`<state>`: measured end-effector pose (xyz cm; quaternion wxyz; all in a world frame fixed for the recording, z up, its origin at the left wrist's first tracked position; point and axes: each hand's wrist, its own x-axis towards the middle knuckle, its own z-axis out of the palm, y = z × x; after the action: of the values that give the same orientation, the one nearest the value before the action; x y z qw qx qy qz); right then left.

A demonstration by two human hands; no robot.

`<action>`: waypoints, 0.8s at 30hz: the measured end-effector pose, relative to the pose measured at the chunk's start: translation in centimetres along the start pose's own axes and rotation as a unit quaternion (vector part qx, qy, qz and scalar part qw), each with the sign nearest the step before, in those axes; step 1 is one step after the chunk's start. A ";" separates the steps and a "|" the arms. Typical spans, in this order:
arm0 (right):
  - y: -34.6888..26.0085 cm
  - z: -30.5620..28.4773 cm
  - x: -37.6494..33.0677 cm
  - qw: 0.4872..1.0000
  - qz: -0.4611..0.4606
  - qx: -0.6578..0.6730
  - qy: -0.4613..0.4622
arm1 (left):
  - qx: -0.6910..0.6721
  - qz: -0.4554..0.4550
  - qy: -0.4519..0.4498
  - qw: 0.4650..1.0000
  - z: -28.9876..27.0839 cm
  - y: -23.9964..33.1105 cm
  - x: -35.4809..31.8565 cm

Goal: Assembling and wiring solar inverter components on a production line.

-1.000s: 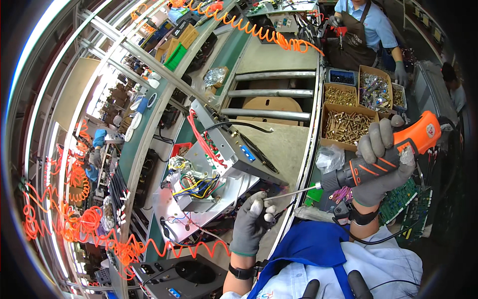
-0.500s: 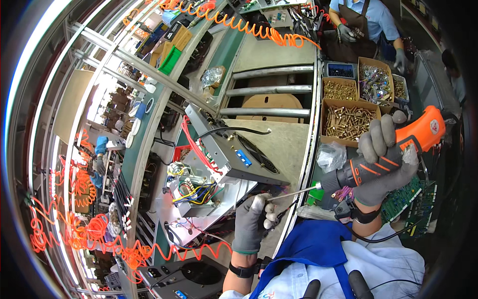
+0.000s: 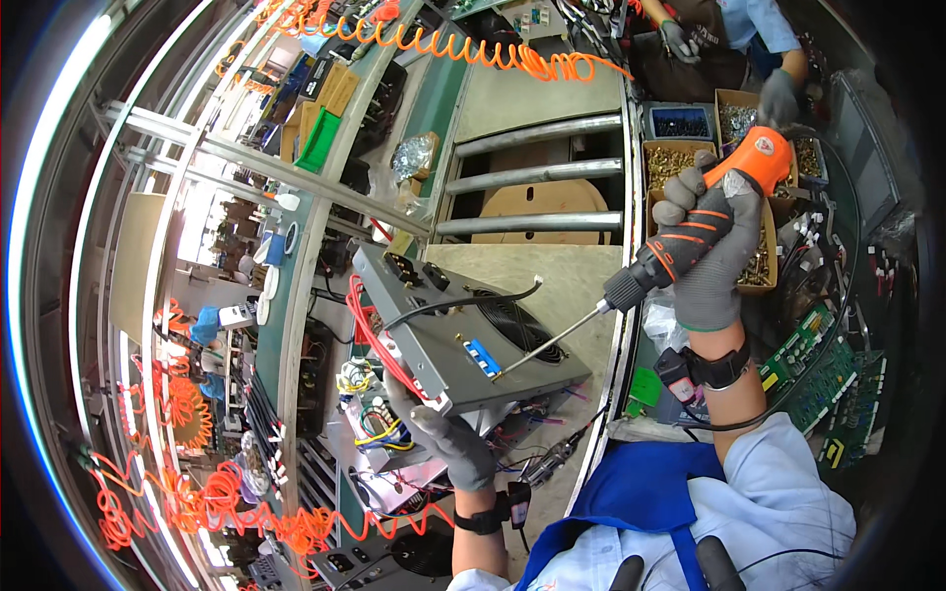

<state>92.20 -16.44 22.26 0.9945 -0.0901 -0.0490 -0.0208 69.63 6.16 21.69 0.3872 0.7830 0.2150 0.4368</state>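
Note:
My right hand, in a grey glove, is wrapped around an orange and black electric screwdriver. Its long bit slants down to the left and meets a grey metal panel at the near end of a blue connector block. A black round fan grille is set in the panel beyond the block. My gloved left hand grips the panel's near left edge, beside red wires; some fingertips are hidden. Below the panel lies an open assembly with yellow and blue wires.
Metal rollers cross the conveyor ahead. Boxes of brass screws stand at right, near green circuit boards. A coiled orange hose hangs across the top. Another person's gloved hand is over the boxes.
My left hand has left the screwdriver bit and taken hold of the panel edge. My right hand has swung the screwdriver up and left, bringing its tip to the blue connector block.

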 end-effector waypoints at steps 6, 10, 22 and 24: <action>0.8 -0.9 0.9 0.999 0.045 0.020 0.007 | -0.159 -0.113 -0.007 0.981 -0.3 -2.5 -0.3; 1.7 -1.0 1.7 0.997 0.067 0.032 0.007 | 0.021 -0.058 -0.064 0.996 -1.2 -0.8 -0.6; 5.1 -0.6 3.5 0.992 0.122 -0.004 0.043 | 0.115 -0.080 -0.101 0.985 -2.6 0.7 1.2; 5.0 -0.7 3.5 0.991 0.121 -0.026 0.048 | 0.128 -0.077 -0.100 0.984 -2.5 0.7 1.0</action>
<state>95.99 -11.78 21.04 0.9883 -0.1203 0.0107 0.0937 67.99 7.46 23.60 0.3353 0.8469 0.2893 0.2944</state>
